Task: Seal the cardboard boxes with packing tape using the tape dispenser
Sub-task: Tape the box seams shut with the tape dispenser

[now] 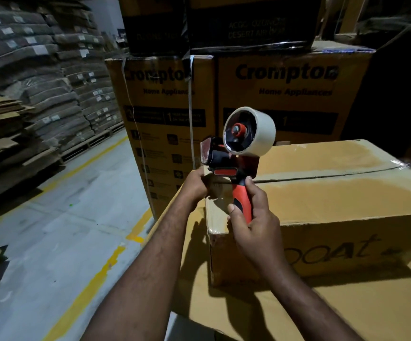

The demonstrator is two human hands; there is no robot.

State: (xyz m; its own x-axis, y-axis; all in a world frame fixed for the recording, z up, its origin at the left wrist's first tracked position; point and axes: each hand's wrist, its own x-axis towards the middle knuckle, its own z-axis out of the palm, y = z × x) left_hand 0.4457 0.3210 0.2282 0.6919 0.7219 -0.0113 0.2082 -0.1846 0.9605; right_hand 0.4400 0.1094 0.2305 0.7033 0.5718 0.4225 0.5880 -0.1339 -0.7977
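**Reference item.** The cardboard box (335, 200) is the upper carton, lying on a larger carton (347, 311). All positions below are given relative to it.

**Tape dispenser (234, 166).** It is held just above the box's left end, over the start of the centre seam (322, 177). The seam runs along the top face toward the box's right end. The tape roll (261, 134) sits uppermost, and the mouth faces down toward the left end edge. This orientation is judged to set the tool for a run along the seam from that end.

**Right hand (256, 227).** It is wrapped fully around the red handle (242, 200) at the box's near left corner, with the index finger high under the frame. This firm grip controls the tilt and downward pressure of the mouth.

**Left hand (196, 184).** It is at the box's left end, just below the dispenser mouth, with the fingers curled. The light is poor here. The hand appears to hold the tape's free end against the end face, but whether it pinches tape or only the box edge cannot be told. Either hold would anchor the start of the strip.

**Status.** The seam shows as a dark line, so the strip is judged not yet laid.

**Surroundings.** Printed cartons (285, 94) stand stacked behind the box's far side.
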